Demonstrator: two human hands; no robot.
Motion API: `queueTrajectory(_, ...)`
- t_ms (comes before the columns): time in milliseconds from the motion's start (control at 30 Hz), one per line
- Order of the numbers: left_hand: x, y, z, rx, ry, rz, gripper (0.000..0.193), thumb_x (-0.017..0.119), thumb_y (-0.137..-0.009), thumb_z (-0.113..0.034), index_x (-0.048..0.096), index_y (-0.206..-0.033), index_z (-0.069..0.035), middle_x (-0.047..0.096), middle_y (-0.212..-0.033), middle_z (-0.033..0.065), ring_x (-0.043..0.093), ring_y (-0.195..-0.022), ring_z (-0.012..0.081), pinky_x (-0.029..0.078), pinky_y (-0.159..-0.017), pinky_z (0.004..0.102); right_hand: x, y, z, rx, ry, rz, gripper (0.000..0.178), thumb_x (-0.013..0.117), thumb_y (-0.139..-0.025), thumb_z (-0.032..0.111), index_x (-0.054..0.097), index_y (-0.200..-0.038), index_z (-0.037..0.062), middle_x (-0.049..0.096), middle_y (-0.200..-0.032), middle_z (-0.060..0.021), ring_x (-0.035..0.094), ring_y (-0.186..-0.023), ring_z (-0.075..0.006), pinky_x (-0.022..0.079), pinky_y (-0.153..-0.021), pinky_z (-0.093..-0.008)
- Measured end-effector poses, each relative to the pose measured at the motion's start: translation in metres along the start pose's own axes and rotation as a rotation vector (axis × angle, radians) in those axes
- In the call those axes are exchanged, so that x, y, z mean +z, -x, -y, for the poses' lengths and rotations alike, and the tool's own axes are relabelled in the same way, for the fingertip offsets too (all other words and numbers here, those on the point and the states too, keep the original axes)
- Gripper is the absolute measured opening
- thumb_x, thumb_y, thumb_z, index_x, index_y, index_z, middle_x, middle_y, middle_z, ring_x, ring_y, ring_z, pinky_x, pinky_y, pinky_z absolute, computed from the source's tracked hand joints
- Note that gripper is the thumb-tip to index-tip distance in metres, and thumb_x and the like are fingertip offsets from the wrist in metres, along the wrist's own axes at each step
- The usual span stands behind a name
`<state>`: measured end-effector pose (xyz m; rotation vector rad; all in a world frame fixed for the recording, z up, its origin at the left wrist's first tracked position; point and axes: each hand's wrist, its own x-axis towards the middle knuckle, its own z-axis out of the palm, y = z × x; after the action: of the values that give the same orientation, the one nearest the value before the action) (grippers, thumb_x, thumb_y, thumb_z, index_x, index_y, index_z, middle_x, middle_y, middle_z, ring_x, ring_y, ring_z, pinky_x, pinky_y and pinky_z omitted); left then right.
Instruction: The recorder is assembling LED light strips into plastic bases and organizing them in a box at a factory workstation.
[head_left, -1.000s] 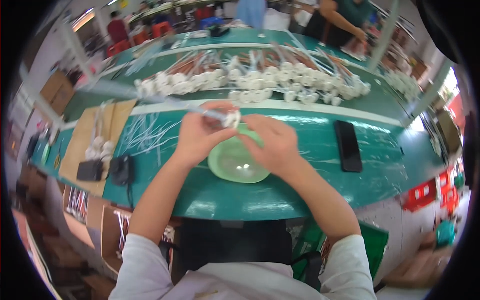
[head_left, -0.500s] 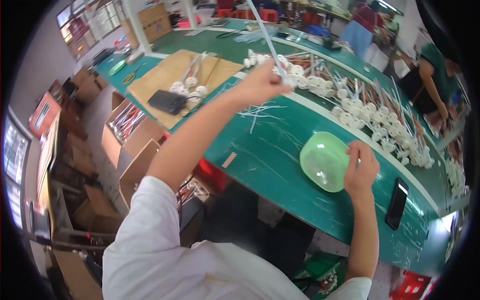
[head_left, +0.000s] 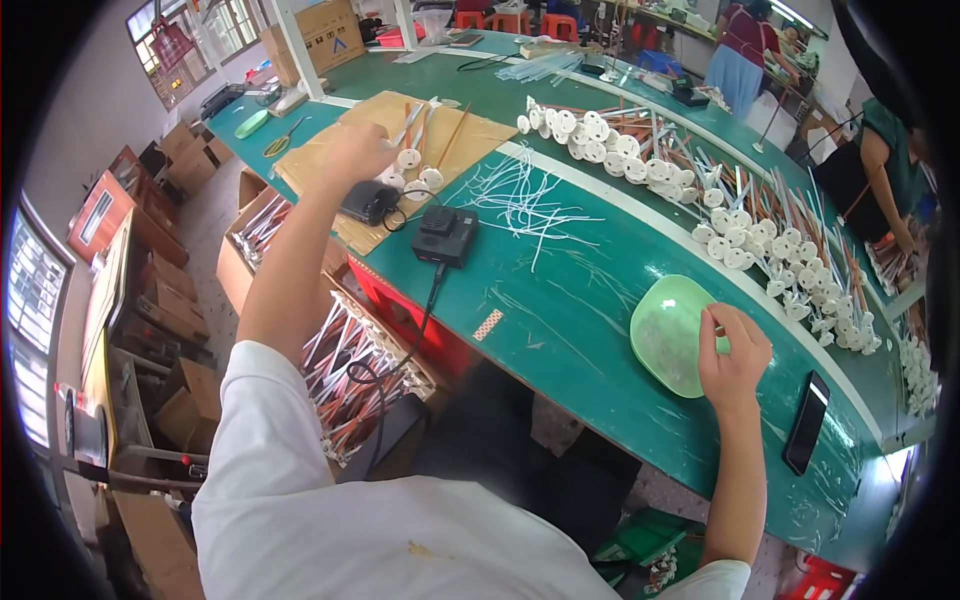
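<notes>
My left hand (head_left: 356, 152) is over the brown cardboard sheet (head_left: 480, 140), beside several white round-headed parts with long thin stems (head_left: 430, 177). Its fingers are bent and partly hidden, so I cannot see whether they hold anything. At the rim of a light green plastic bowl (head_left: 665, 335), my right hand (head_left: 736, 352) is closed with thumb and fingers together; what is between them is too small to make out. A black box-shaped device (head_left: 446, 236) with a cable sits on the green table near the cardboard.
Rows of white-headed stemmed parts (head_left: 740, 235) line the table's far side. Thin white strips (head_left: 525, 200) lie loose mid-table. A black phone (head_left: 806, 422) rests at right, scissors (head_left: 283, 138) at far left. Below stands a box of stemmed parts (head_left: 350, 370). Another person's arm (head_left: 885, 190) is at right.
My left hand has swung left from the far row to the cardboard; the long pale stem it held no longer shows in it. My right hand stays by the bowl.
</notes>
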<state>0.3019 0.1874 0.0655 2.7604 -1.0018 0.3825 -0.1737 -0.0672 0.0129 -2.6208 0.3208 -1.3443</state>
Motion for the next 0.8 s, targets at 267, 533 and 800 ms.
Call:
queueTrajectory(267,-0.006,0.014,-0.122,0.292,0.521,-0.44,0.037,0.069,-0.086,-0.039,0.072,-0.097,-0.004,0.072,-0.089,0.0155,0.07,-0.084,0.0289,0.053,-0.074,0.0387,0.0,0.001,0.0,-0.03,0.004,-0.016,0.007,0.067,-0.081,-0.004,0.066,-0.087,-0.0007,0.069,-0.082,-0.0119,0.065,-0.064,-0.0201,0.05,-0.058,-0.0271)
queueTrajectory(533,0.056,0.05,-0.306,0.717,1.024,-0.398,0.026,0.067,-0.086,-0.026,0.069,-0.069,-0.006,0.066,-0.065,0.0117,0.064,-0.058,0.0293,0.051,-0.059,0.0381,0.0,0.002,0.002,0.006,0.016,-0.071,0.01,0.055,-0.085,-0.004,0.065,-0.087,-0.0035,0.069,-0.088,-0.0161,0.066,-0.073,-0.0226,0.052,-0.069,-0.0315)
queueTrajectory(800,0.096,0.056,-0.301,0.842,0.856,-0.7,0.029,0.071,-0.08,-0.022,0.059,-0.056,-0.012,0.055,-0.053,0.0035,0.057,-0.055,0.0242,0.043,-0.056,0.0371,-0.008,0.013,-0.008,0.077,-0.074,0.017,0.014,0.041,-0.08,0.002,0.052,-0.073,-0.0036,0.067,-0.088,-0.0208,0.064,-0.07,-0.0254,0.051,-0.067,-0.0317)
